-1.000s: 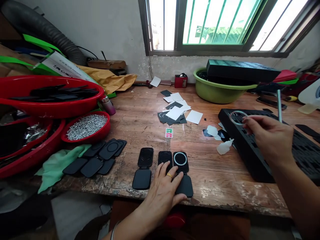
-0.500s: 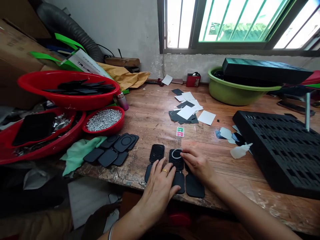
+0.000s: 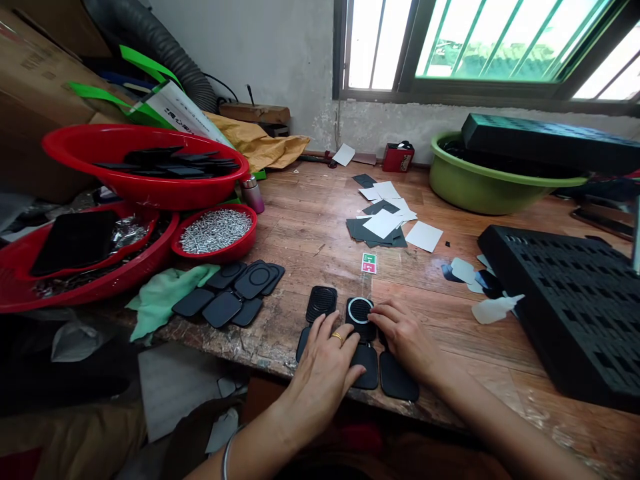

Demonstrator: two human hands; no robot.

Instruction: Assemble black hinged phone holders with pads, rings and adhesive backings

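Three black hinged cases lie open in a row at the wooden bench's front edge. The middle case [image 3: 361, 312] has a pale ring seated in its upper half. The left case [image 3: 321, 303] shows a ribbed, bare upper half. My left hand [image 3: 327, 365], with a gold ring, lies flat with fingers spread over the lower halves of the left and middle cases. My right hand [image 3: 406, 337] rests over the right case [image 3: 399, 384], its curled fingertips touching the ringed case's right edge. I cannot see anything held in it.
A heap of black case parts [image 3: 235, 293] and a green cloth [image 3: 163, 297] lie to the left, beside red bowls; one red bowl [image 3: 215, 233] holds small metal pieces. A black slotted tray [image 3: 570, 307] sits at right, a green basin [image 3: 490, 183] behind, paper squares [image 3: 385, 223] mid-bench.
My right hand came from above the black tray with a ring and moved down to the middle case, where the ring now sits. The view shifted left. My left hand stayed on the cases.
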